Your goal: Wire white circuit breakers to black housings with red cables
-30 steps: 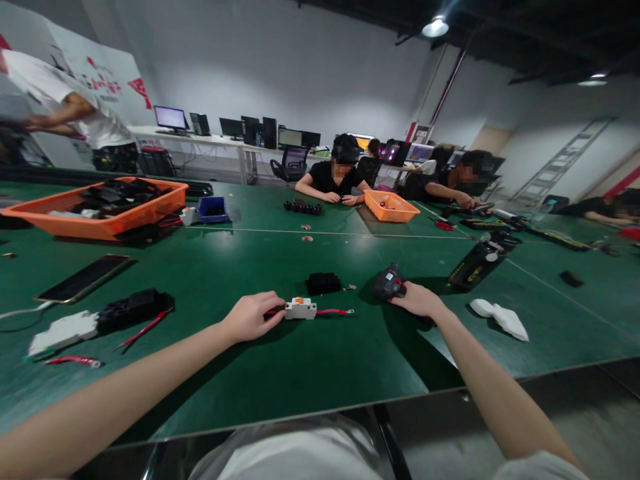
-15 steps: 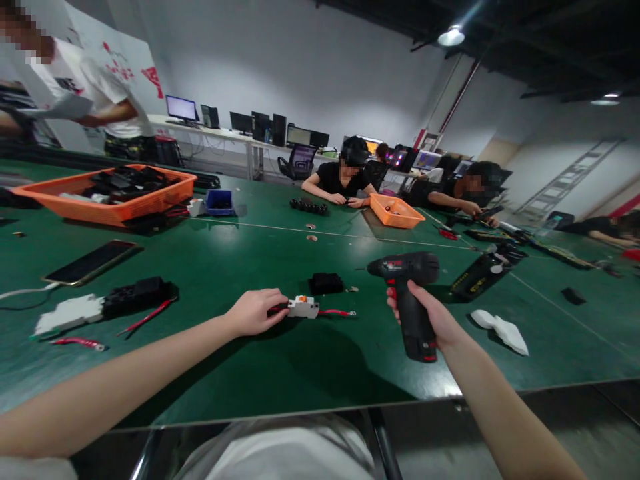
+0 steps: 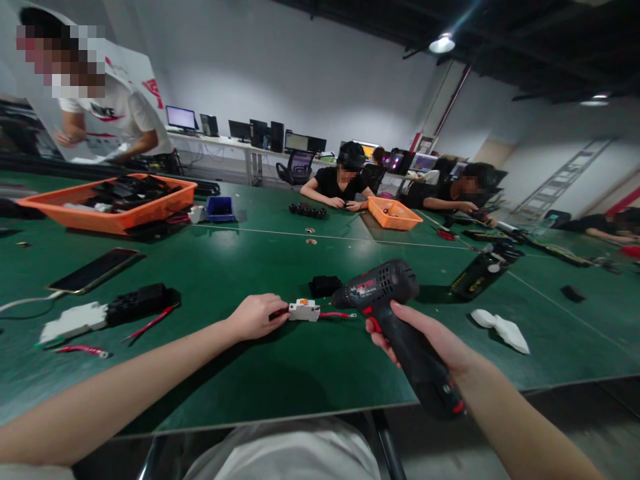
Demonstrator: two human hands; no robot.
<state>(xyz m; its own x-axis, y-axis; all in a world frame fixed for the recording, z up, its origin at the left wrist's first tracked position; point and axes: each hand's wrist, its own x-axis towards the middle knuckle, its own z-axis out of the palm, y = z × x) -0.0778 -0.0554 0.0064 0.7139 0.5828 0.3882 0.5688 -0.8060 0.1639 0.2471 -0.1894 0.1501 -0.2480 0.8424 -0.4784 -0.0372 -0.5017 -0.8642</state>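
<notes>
My left hand (image 3: 257, 316) is closed on the left end of a white circuit breaker (image 3: 306, 310) with an orange switch, lying on the green table. A short red wire (image 3: 336, 315) with a ring terminal sticks out of its right side. In my right hand (image 3: 430, 333) is a black and red cordless drill (image 3: 385, 287), tilted, its nose pointing left. Its thin bit reaches close to the breaker's right end; whether it touches I cannot tell. A black block-shaped part (image 3: 325, 286) lies just behind the breaker.
On the left lie a phone (image 3: 94, 271), a white and black breaker assembly (image 3: 75, 323) and loose red wires. Farther back are an orange basket (image 3: 110, 217) of parts and a blue bin (image 3: 221, 209). A black bottle (image 3: 483, 273) and white wrapping (image 3: 501, 329) are right. Co-workers sit opposite.
My right hand has brought the drill left and tilted it, its bit now near the breaker. My left hand stays on the breaker. The standing person at left has leaned over the table.
</notes>
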